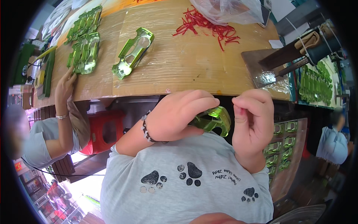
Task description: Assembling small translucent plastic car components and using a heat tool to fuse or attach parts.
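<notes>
My left hand (182,114), a beaded bracelet at its wrist, is closed around a shiny green toy car body shell (222,118) just off the table's front edge. The fingers cover much of the shell, and its open frame shows on the right. Just to the right of it, my right hand (255,117) is held up with thumb and forefinger pinched together. A trace of red shows at that thumb, too small to name. Another green car body shell (135,52) lies at an angle on the table, left of the middle.
The table (160,71) is covered in film-wrapped cardboard. Thin red strips (209,24) lie near a clear plastic bag (231,9). A dark clamp-like tool (287,56) stands at right. More shells (84,54) are at left, touched by a co-worker's hand (65,87). Trays of shells (278,149) stand lower right.
</notes>
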`<state>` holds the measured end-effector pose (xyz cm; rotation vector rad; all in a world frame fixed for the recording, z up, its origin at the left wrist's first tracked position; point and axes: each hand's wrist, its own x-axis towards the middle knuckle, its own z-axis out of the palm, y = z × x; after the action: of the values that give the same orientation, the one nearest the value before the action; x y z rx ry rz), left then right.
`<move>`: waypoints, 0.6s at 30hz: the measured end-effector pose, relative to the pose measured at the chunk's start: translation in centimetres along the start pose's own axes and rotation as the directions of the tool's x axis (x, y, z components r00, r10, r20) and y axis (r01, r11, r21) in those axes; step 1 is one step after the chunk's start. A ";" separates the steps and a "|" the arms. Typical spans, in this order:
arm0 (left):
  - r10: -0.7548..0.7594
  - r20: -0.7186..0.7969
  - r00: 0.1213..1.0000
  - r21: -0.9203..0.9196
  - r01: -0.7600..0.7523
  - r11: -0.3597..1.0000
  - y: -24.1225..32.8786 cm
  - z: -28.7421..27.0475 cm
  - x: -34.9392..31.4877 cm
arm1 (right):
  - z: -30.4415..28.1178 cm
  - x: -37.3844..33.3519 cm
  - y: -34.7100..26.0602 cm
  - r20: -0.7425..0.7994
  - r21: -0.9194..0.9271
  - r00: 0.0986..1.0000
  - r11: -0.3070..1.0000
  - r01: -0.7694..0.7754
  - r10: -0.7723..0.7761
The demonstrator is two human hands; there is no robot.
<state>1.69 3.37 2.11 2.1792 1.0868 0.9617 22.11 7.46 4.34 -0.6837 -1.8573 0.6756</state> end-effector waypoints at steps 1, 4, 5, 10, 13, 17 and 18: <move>-0.011 0.022 1.000 -0.109 0.013 0.994 0.0 0.1 0.0 | 0.1 -0.1 0.2 -0.003 -0.004 1.000 1.000 -0.002 0.002; -0.009 -0.019 1.000 -0.244 0.004 0.970 0.3 0.6 0.0 | 0.3 -0.5 0.9 -0.047 0.241 0.998 0.969 0.048 -0.037; 0.000 -0.017 1.000 -0.224 -0.004 0.975 0.4 0.5 0.0 | 0.2 -0.6 0.9 -0.027 0.274 0.997 0.958 0.080 -0.076; -0.009 0.008 1.000 -0.231 0.011 0.973 0.4 0.4 0.0 | -0.2 -0.7 1.4 0.001 0.216 0.968 0.945 0.246 -0.252; -0.025 0.029 0.999 -0.263 0.032 0.964 0.4 0.4 -0.1 | -0.1 -1.0 1.7 -0.022 0.220 0.963 0.939 0.266 -0.267; -0.042 0.058 0.997 -0.274 0.057 0.960 0.2 0.5 0.0 | 0.2 -1.3 2.4 -0.048 0.242 0.966 0.935 0.259 -0.255; -0.042 0.060 0.997 -0.276 0.057 0.960 0.1 0.6 0.1 | 0.2 -1.4 2.7 -0.034 0.251 0.972 0.940 0.232 -0.231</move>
<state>2.27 3.32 1.87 1.9304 0.9161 0.9647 22.82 8.29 1.54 -0.2933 -1.7730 0.7385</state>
